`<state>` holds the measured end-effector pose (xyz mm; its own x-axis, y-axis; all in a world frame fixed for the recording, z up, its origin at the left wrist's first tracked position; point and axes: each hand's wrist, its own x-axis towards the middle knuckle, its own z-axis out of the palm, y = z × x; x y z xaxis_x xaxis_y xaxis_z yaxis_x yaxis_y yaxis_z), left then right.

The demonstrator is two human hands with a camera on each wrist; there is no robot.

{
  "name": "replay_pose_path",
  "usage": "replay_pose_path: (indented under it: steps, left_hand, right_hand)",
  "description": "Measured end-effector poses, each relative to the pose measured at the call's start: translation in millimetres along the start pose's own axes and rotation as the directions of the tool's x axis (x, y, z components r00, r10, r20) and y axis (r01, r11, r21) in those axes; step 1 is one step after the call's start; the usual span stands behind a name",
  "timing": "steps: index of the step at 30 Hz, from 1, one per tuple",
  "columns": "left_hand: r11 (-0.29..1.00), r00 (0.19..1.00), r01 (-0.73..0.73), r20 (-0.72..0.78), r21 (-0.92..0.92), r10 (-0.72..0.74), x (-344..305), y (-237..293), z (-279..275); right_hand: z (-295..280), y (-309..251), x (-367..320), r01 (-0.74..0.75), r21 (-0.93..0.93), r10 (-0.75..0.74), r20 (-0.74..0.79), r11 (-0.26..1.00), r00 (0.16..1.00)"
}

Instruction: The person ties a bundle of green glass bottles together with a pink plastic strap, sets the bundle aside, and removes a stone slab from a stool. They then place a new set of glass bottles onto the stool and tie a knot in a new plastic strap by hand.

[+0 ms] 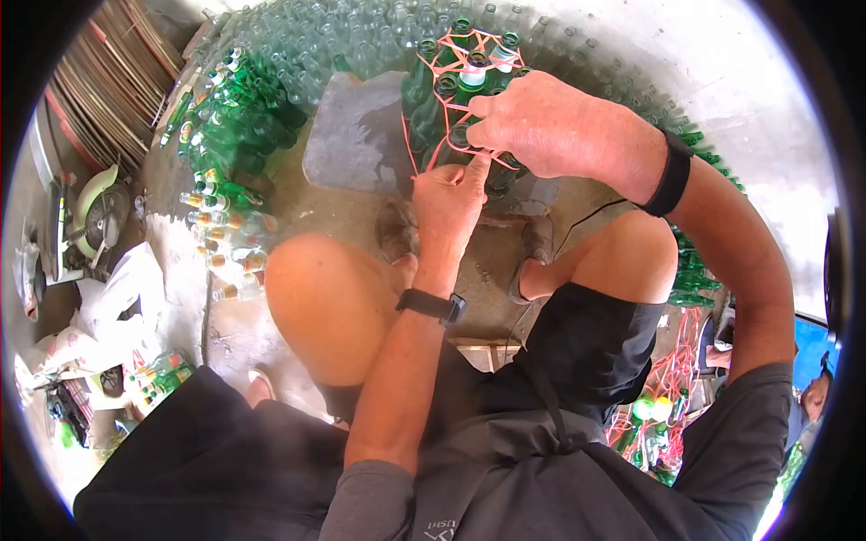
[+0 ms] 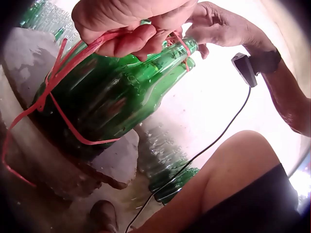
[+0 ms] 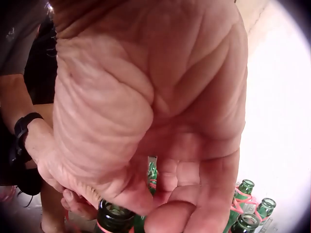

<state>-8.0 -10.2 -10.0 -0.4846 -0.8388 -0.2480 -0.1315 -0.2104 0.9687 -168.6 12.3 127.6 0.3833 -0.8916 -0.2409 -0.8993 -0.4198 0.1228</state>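
A bundle of green glass bottles [image 1: 471,88] stands upright on a grey slab, with pink strapping [image 1: 437,68] laced around the necks. My left hand [image 1: 444,207] grips strands of the pink strap at the near side of the bundle; in the left wrist view its curled fingers [image 2: 141,41] hold the strap beside the green bottles [image 2: 112,97]. Over the near bottle necks, my right hand [image 1: 559,126] has its fingers bent at the strapping. The right wrist view shows its palm [image 3: 155,97] above a dark bottle mouth [image 3: 115,213]; what the fingertips touch is hidden.
The grey slab [image 1: 352,135] lies between my feet. Clear bottles [image 1: 307,45] crowd the far side, green bottles [image 1: 244,117] the left. Pink strapping [image 1: 672,370] is heaped at the right. A thin black cable [image 2: 194,158] runs past the knee. A fan-like machine [image 1: 99,212] stands far left.
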Motion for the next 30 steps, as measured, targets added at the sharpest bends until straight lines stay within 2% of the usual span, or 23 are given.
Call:
replay_pose_path:
  steps: [2, 4, 6, 8, 15, 17, 18, 20, 21, 23, 27, 29, 30]
  left_hand:
    - [1.000, 1.000, 0.005, 0.002, 0.017, -0.005, 1, 0, -1]
    - [0.992, 0.999, -0.034, -0.003, 0.124, 0.035, 3, -1, -3]
    - [0.991, 0.996, -0.086, -0.017, 0.103, 0.088, 2, -2, 0]
    - [0.987, 0.989, -0.142, -0.033, 0.081, 0.145, 0, -2, 0]
    - [0.991, 0.994, -0.103, -0.015, 0.087, 0.105, -9, 8, -1]
    - [0.991, 0.995, -0.099, -0.007, 0.088, 0.100, -9, 9, 0]
    - [0.990, 0.996, -0.089, -0.009, 0.106, 0.091, -9, 11, 0]
    - [0.989, 0.996, -0.081, -0.012, 0.123, 0.083, -8, 10, 2]
    - [0.992, 0.995, -0.103, -0.007, 0.072, 0.104, -8, 8, 2]
    - [0.992, 0.992, -0.123, -0.001, 0.021, 0.123, -7, 5, 4]
    - [0.989, 0.990, -0.141, 0.009, 0.036, 0.141, -9, 13, 5]
    - [0.990, 0.991, -0.130, 0.010, 0.044, 0.130, -9, 15, 5]
    - [0.990, 0.991, -0.135, 0.019, 0.032, 0.135, -9, 14, 5]
  right_hand:
    - [-6, 2, 3, 0.017, 0.016, -0.019, 0.074, 1.000, 0.997]
    - [-10, 5, 6, 0.028, -0.012, -0.027, 0.093, 1.000, 0.995]
    - [-12, 7, 9, 0.040, -0.037, -0.035, 0.113, 0.999, 0.993]
    - [-14, 9, 12, 0.004, -0.049, 0.006, 0.198, 0.999, 0.980]
    - [-15, 20, 8, 0.012, 0.033, -0.017, 0.137, 0.999, 0.990]
    - [-15, 26, 4, 0.115, 0.324, -0.111, -0.032, 0.939, 0.993]
    - [-9, 29, 2, 0.116, 0.323, -0.112, -0.031, 0.939, 0.993]
    - [9, 33, 2, 0.153, 0.573, -0.089, -0.138, 0.805, 0.986]
    - [6, 32, 0, 0.151, 0.573, -0.087, -0.137, 0.806, 0.987]
    - [-3, 28, -5, 0.023, 0.714, -0.009, -0.023, 0.699, 1.000]
    - [3, 28, -14, -0.038, 0.721, 0.086, -0.029, 0.692, 0.996]
    - [5, 30, -19, -0.066, 0.488, 0.118, -0.077, 0.870, 0.990]
    - [2, 29, -19, -0.066, 0.487, 0.118, -0.076, 0.871, 0.990]
